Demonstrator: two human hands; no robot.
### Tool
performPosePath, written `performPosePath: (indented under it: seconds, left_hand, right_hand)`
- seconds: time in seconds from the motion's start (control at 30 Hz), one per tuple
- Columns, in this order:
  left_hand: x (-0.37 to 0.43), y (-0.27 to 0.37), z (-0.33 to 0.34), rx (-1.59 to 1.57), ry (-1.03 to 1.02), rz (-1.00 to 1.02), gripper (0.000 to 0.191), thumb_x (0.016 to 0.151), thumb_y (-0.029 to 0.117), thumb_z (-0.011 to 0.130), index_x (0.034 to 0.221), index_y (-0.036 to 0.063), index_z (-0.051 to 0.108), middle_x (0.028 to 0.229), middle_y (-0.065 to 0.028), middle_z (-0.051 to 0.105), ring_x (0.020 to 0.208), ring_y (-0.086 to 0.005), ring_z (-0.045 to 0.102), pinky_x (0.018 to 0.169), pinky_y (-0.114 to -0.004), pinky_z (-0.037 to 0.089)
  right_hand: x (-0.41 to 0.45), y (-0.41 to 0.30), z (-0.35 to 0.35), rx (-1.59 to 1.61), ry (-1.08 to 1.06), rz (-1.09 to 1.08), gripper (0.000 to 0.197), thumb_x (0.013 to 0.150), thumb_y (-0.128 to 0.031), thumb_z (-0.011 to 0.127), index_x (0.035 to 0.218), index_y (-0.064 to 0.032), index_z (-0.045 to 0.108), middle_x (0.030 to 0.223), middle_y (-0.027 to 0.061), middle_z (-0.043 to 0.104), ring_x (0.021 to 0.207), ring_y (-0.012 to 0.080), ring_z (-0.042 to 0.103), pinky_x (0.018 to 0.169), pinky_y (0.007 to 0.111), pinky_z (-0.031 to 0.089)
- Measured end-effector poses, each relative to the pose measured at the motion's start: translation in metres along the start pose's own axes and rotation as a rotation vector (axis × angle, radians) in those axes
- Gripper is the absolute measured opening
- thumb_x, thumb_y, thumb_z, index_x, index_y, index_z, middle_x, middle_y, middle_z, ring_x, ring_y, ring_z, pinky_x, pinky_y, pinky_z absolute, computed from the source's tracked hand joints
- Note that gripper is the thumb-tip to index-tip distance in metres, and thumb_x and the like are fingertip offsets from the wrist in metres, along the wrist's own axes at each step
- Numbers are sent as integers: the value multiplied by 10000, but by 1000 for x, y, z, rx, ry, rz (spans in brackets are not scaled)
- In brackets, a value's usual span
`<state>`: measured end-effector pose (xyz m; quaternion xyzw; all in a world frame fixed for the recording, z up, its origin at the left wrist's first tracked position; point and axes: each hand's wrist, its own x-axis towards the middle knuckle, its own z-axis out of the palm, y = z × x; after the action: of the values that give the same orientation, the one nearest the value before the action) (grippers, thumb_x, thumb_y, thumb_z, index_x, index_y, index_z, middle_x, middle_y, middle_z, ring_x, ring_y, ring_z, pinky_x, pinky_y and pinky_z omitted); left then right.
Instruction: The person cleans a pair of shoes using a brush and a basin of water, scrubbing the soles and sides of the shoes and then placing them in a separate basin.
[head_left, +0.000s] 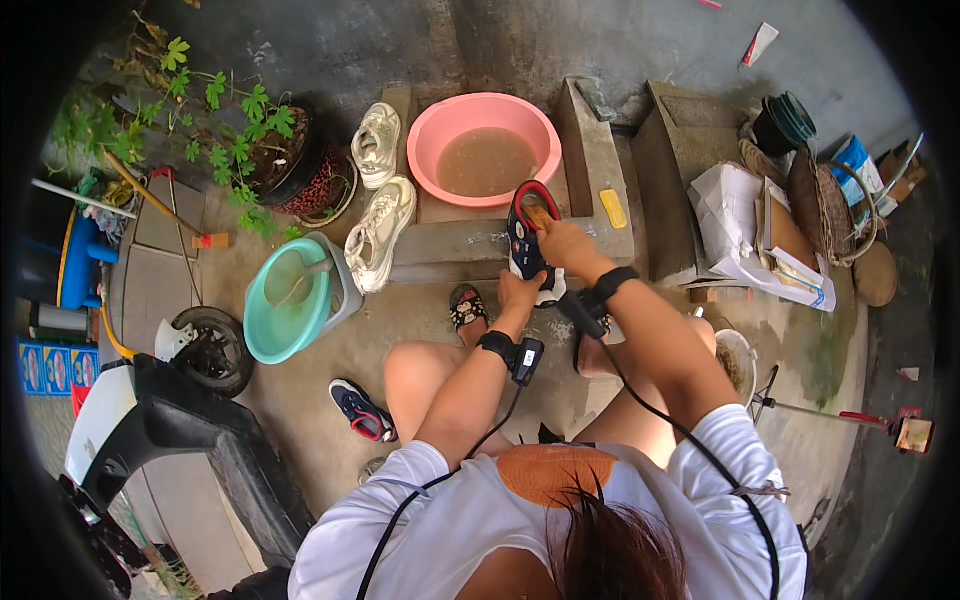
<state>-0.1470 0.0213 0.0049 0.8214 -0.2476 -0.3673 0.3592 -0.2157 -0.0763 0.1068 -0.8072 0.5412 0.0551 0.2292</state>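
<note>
My left hand grips the toe end of a dark blue sneaker with a white sole and red collar lining. In my right hand is a brush with a brown, wood-coloured body, its end inside the shoe's opening; the bristles are hidden. The shoe is held up at the front edge of a low concrete ledge. Behind it a pink basin holds murky brown water. A yellow bar of soap lies on the ledge to the right.
Two white sneakers lean left of the basin. A turquoise basin of cloudy water, with a ladle, stands farther left. Another dark sneaker lies on the floor. A potted plant, a scooter and a stone block with papers flank me.
</note>
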Motion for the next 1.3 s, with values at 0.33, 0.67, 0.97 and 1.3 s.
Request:
performPosePath:
  seconds: [0.33,0.67,0.97,1.3]
  left_hand:
    - [13,15,-7,-145,-235,-74,525,754,334,700,1018,-84,522,947,-211,605,840,-263,609,630,-388,478]
    - [25,-8,-63,-337,-41,138,338,873,235,585,1103,8,486,972,-69,583,854,-151,539,758,-292,443]
    - [12,63,-112,-450,-29,521,337,779,-55,598,1073,22,453,1001,-50,565,900,-125,537,817,-254,422]
    - [26,114,-132,-199,186,675,283,719,111,738,926,0,582,810,-52,621,729,-106,564,660,-249,454]
  right_hand:
    - [12,14,2,-118,122,-27,336,894,-353,432,1097,-101,523,883,152,652,814,318,640,721,421,509]
    - [-30,64,-99,609,144,-6,505,838,-480,490,1233,-167,527,751,131,626,625,241,604,538,361,464]
    - [-10,78,-72,1231,321,43,640,816,-493,548,1272,-51,467,1042,159,620,893,208,594,760,291,459]
    - [-1,58,-94,1210,227,-42,763,780,-533,573,1170,115,475,1081,279,568,1076,342,536,883,350,408]
